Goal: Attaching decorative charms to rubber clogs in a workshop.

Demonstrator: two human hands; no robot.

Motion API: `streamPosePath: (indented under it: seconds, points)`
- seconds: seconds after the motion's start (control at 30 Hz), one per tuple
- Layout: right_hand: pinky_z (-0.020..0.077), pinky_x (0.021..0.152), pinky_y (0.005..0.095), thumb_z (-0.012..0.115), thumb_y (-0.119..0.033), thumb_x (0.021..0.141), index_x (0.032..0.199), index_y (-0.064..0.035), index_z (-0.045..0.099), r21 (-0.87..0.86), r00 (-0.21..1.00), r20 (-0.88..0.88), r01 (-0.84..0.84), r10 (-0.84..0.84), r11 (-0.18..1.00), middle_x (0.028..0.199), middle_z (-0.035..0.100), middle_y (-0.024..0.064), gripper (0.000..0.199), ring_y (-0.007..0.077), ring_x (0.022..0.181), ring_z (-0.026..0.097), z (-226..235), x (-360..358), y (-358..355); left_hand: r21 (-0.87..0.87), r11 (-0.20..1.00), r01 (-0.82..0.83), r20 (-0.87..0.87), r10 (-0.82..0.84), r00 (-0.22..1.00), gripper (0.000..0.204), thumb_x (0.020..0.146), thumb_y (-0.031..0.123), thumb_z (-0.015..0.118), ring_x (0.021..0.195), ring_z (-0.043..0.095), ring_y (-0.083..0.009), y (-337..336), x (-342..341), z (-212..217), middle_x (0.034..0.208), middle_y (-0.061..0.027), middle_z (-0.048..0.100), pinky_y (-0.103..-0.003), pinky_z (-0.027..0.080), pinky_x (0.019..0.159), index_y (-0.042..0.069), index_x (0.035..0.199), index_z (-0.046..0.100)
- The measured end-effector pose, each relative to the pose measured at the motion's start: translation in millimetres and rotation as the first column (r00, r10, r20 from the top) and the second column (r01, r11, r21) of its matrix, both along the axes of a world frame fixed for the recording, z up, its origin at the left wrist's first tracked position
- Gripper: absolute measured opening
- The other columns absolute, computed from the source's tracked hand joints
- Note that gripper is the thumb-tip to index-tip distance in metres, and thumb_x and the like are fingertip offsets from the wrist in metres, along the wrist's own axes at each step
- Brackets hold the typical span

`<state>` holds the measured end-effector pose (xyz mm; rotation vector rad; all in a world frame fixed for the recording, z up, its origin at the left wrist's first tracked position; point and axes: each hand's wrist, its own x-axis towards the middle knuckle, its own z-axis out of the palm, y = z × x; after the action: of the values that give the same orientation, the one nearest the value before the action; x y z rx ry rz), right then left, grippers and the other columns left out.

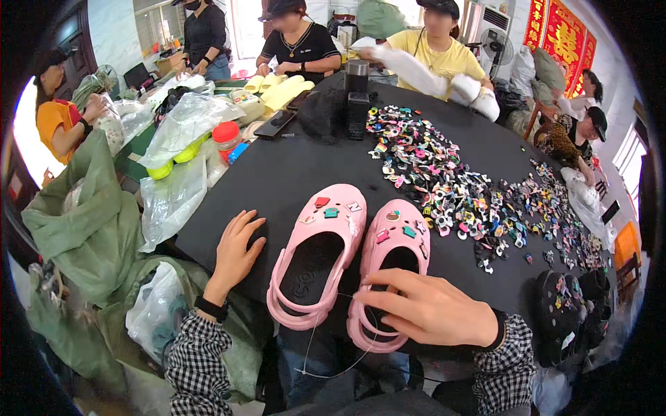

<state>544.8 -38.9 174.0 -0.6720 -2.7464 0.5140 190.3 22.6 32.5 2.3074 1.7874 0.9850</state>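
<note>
Two pink clogs lie side by side at the table's near edge, toes pointing away. Several small charms dot the toes of the left clog (pixel 343 239) and the right clog (pixel 397 239). A thin pale cord (pixel 305 355) links their heel ends and hangs in a loop below the edge. Over the right clog's opening, my right hand (pixel 430 305) has its fingers drawn together at the heel strap, where the cord meets the fingertips; the exact grip is partly hidden. My left hand (pixel 238 251) rests left of the clogs, fingers outstretched, holding nothing.
Loose charms (pixel 444 177) are heaped across the black table (pixel 291 173). Black clogs (pixel 558 312) stand at the right edge. A phone (pixel 275 123), a red-lidded jar (pixel 225 135) and plastic bags lie farther left. Green sacks (pixel 83 222) crowd the left side. Several people work around.
</note>
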Motion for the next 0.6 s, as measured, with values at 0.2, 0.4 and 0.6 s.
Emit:
streamPosePath:
  seconds: [0.2, 0.4, 0.6]
  points:
    - [0.0479, 0.089, 0.0390, 0.069, -0.015, 0.080, 0.129, -0.0036, 0.050, 0.093, 0.999, -0.026, -0.028, 0.030, 0.995, 0.123, 0.052, 0.0146, 0.055, 0.0306, 0.107, 0.055, 2, -21, -23, 0.083, 0.996, -0.030, -0.027, 0.033, 0.999, 0.037, 0.087, 0.017, 0.063, 0.130, 0.045, -0.0323, 2, 7, -2, 0.134, -0.0121, 0.054, -0.043, 0.034, 0.110, 0.008, 0.122, 0.061]
    - [0.0536, 0.065, 0.0378, 0.077, -0.042, 0.070, 0.131, -0.0054, 0.048, 0.328, 0.914, 0.316, 0.145, -0.253, 0.934, 0.093, 0.062, 0.0112, 0.076, 0.0270, 0.076, 0.066, 2, -55, -15, 0.110, 0.993, -0.045, -0.039, 0.049, 0.998, 0.036, 0.087, 0.019, 0.062, 0.130, 0.046, -0.0322, 0, -1, -8, 0.133, -0.0123, 0.054, -0.044, 0.034, 0.110, 0.008, 0.121, 0.061]
    - [0.0525, 0.050, 0.0421, 0.070, -0.037, 0.081, 0.134, -0.0138, 0.045, 0.145, 0.923, 0.348, 0.123, -0.167, 0.982, 0.074, 0.065, 0.0112, 0.063, 0.0309, 0.059, 0.066, -2, -56, -18, 0.183, 0.982, -0.041, -0.032, 0.047, 0.998, 0.035, 0.085, 0.020, 0.064, 0.126, 0.048, -0.0335, 2, 5, -11, 0.130, -0.0137, 0.055, -0.044, 0.035, 0.109, 0.008, 0.118, 0.062]
